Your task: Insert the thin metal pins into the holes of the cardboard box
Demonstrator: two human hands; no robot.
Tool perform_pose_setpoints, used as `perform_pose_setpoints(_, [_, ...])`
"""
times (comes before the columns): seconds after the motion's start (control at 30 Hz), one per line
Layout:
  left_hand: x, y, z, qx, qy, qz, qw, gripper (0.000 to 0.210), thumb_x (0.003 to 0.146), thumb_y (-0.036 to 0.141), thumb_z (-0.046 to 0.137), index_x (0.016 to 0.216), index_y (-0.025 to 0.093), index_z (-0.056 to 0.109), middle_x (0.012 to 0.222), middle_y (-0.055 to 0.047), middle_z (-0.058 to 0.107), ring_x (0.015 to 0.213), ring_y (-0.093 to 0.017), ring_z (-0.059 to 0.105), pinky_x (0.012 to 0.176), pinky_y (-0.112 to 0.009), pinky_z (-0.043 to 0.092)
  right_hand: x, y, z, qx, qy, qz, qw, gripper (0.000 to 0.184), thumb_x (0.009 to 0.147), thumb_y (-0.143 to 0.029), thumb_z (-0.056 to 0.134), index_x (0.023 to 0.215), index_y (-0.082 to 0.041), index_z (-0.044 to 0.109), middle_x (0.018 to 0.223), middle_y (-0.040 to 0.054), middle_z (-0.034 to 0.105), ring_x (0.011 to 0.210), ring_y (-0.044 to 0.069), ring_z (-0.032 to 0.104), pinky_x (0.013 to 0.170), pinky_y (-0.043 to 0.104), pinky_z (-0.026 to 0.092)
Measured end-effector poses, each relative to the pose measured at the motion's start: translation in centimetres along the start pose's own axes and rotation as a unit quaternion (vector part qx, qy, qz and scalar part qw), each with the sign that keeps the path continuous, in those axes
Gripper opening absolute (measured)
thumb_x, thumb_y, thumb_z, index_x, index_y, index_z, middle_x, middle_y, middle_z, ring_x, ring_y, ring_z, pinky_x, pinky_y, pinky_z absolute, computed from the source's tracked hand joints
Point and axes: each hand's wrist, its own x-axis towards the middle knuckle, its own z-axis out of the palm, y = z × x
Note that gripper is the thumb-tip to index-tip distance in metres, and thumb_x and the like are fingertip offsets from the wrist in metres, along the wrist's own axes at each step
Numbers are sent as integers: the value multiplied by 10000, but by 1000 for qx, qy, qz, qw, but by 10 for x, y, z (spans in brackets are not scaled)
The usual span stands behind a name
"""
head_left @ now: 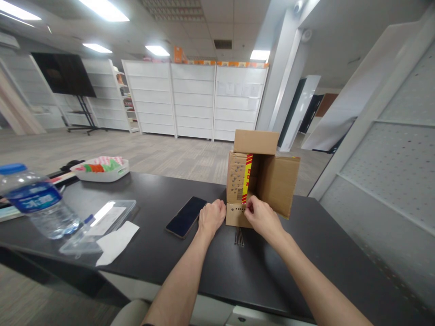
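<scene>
A cardboard box (237, 174) stands on the dark table with its opening toward me and its flaps spread. Small dark round spots dot its left flap, and a row of small holes runs along the lower flap (234, 220). My right hand (263, 217) is closed in a pinch at that lower flap; whatever its fingertips hold is too small to make out. Against the box's lower left side rests my left hand (211, 217), fingers curled, their tips hidden. Several thin metal nails or screws (239, 237) lie in front of the box.
A phone (186, 216) lies left of my left hand. Farther left are a clear plastic case (112, 219), a torn white paper (117, 243), a tilted water bottle (42, 203) and a white basket (102, 175) of colourful packets. A white perforated panel (384, 181) borders the right.
</scene>
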Motion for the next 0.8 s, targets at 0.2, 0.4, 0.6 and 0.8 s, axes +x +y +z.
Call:
perform_pose_setpoints(0.2, [0, -1, 3, 5, 3, -1, 1000, 482, 941, 412, 202, 893, 204, 634, 841, -111, 689, 801, -225, 662, 673, -286, 433, -10, -6, -15, 39, 27, -34, 998, 31, 775, -211, 493, 797, -210, 515, 783, 13, 611, 667, 150, 543, 525, 240, 248])
perform_pose_setpoints(0.4, [0, -2, 4, -2, 4, 1, 1000, 492, 941, 412, 195, 894, 204, 638, 856, -117, 688, 828, -230, 656, 691, -294, 434, -30, 3, -13, 108, 37, -110, 987, 39, 742, -173, 479, 764, -201, 493, 699, -7, 558, 604, 134, 500, 535, 235, 289])
perform_pose_setpoints(0.6, [0, -1, 2, -5, -9, -3, 1000, 488, 940, 407, 196, 900, 203, 638, 872, -122, 687, 836, -236, 655, 690, -299, 432, -64, 13, 9, 154, 16, -150, 977, 48, 819, -180, 440, 791, -207, 468, 757, 4, 538, 698, 153, 515, 619, 254, 358])
perform_pose_setpoints(0.8, [0, 0, 0, -8, -14, -6, 1000, 489, 942, 411, 195, 908, 206, 638, 875, -119, 687, 843, -228, 652, 713, -298, 431, -86, 18, 29, 180, 3, -140, 974, 70, 851, -163, 434, 809, -210, 465, 804, 3, 525, 713, 143, 509, 667, 259, 385])
